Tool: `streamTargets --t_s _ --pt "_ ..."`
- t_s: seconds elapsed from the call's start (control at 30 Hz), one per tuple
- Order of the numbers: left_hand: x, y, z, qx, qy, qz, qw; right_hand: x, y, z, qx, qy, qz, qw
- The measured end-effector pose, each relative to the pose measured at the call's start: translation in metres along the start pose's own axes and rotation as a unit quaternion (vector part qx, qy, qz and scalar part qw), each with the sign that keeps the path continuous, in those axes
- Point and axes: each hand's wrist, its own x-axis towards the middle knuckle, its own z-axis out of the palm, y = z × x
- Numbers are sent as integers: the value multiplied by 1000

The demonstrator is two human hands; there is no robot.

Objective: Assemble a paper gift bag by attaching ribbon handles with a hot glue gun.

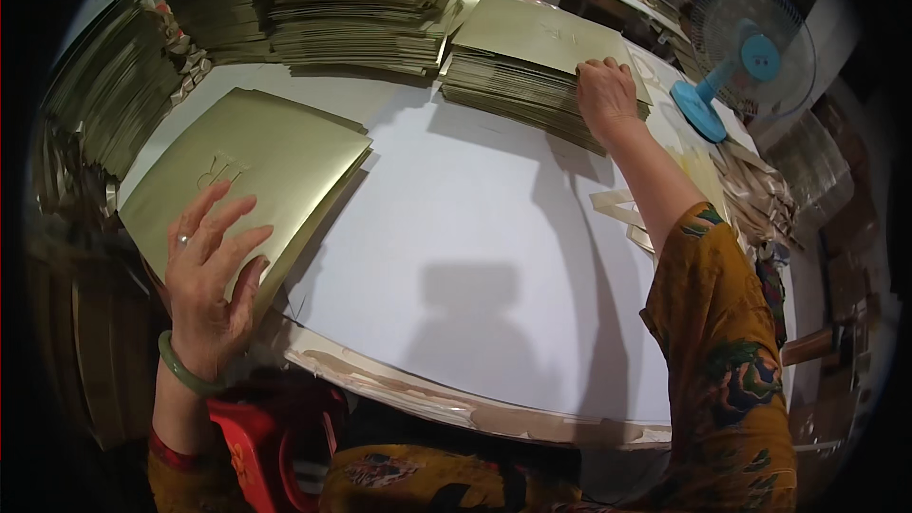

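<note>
My left hand (214, 263) is over the lower part of a flat gold paper bag (278, 135) bearing embossed writing. Its fingers are spread and hold nothing; whether they touch the paper I cannot tell. Under that bag the edges of at least one more show, close to the table's left front corner. Farther off on the right, my right hand (609, 96) has its fingers curled over the near right edge of the top gold bag (534, 32). This one lies on a low stack of flat gold bags (513, 89), slightly askew to those below.
Tall stacks of gold bags (349, 7) line the back, with another stack (107, 78) at left. A blue fan (759, 57) stands at right, near bundled beige ribbons (759, 189). Pale ribbon strips (616, 206) lie under my right forearm on the white tabletop (456, 221). A red plastic stool (256, 442) is below.
</note>
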Motion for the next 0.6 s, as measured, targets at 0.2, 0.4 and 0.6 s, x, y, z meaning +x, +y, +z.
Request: streamTargets --t_s 0.2,0.4,0.6 --pt "-3 16 12 -1 -43 23 999 2 19 -11 34 143 -44 988" --pt "2 60 37 -69 -60 73 993 -84 -22 -107 159 207 -191 946" --pt "3 123 70 -209 -65 197 956 -172 -57 -148 209 204 -262 920"
